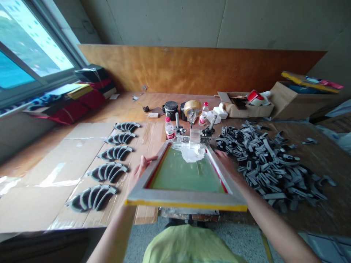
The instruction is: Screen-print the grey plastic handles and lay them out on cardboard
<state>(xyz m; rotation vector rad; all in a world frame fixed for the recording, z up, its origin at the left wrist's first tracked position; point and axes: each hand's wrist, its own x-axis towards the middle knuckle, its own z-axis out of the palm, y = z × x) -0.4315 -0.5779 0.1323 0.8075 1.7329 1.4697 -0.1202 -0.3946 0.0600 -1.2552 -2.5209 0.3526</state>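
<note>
A screen-printing frame (186, 196) with a green mesh (186, 173) sits in front of me, its far end at a metal clamp fixture (205, 137). White paste (193, 153) lies on the far part of the mesh. My left hand (141, 167) is at the frame's left side, fingers stretched toward its edge, partly hidden behind the frame. Close by the right edge is my right hand (225, 160); most of its fingers are hidden by the frame. Whether either hand grips the frame or something beneath it, I cannot tell.
Rows of curved grey parts (108, 171) lie on cardboard (65, 160) at left. A heap of similar parts (263, 157) covers the right. Behind the frame stand plastic bottles (170, 130), a black tub (171, 109) and a tape roll (192, 106). Open boxes (246, 109) stand at back right.
</note>
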